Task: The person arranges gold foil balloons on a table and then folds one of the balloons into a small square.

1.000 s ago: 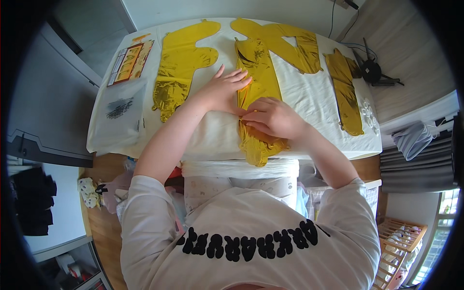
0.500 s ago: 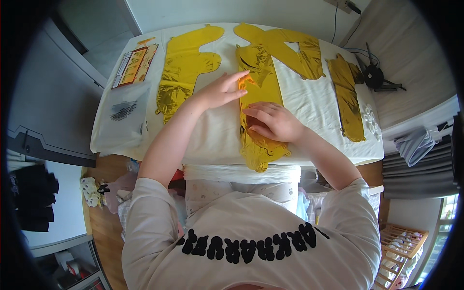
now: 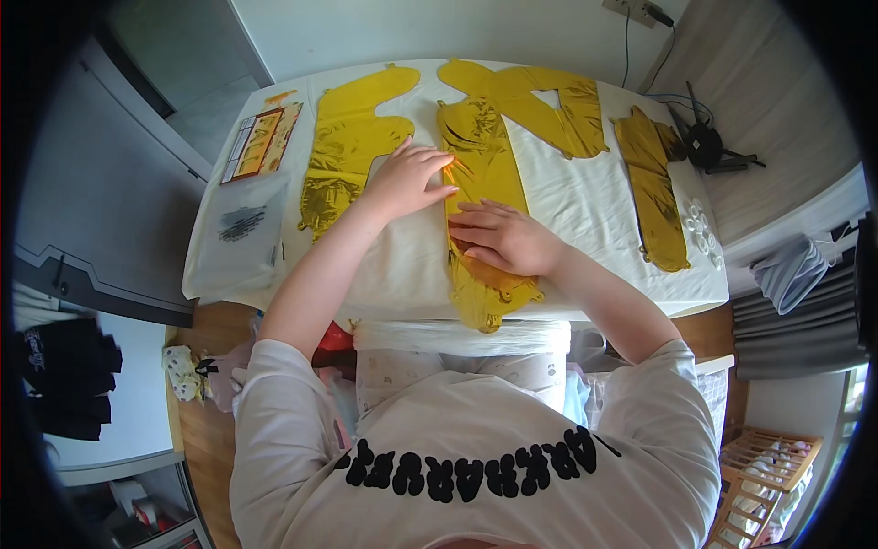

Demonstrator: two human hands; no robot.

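A flat gold foil balloon (image 3: pixel 487 174) lies lengthwise in front of me on the white-covered table, its near end at the table's front edge. At its left edge, my left hand (image 3: pixel 402 185) has fingers stretched and apart, the tips touching the foil or just beside it. My right hand (image 3: pixel 512 240) rests palm down across the balloon's lower part, fingers extended to the left. An orange glow shows on the foil beside both hands. Another uninflated gold foil balloon (image 3: pixel 352 137) is spread out to the left.
Beyond lies a gold foil balloon with a small opening (image 3: pixel 530 96); another narrow one (image 3: pixel 651 192) is on the right. A clear plastic bag (image 3: pixel 240 224) and a printed packet (image 3: pixel 261 142) occupy the left side. White rings (image 3: pixel 701 229) and a black device with antennas (image 3: pixel 704 145) sit right.
My right hand has flattened from a more curled pose over the foil. The left hand's fingers have shifted slightly at the balloon's left edge. The whole view has tilted a little.
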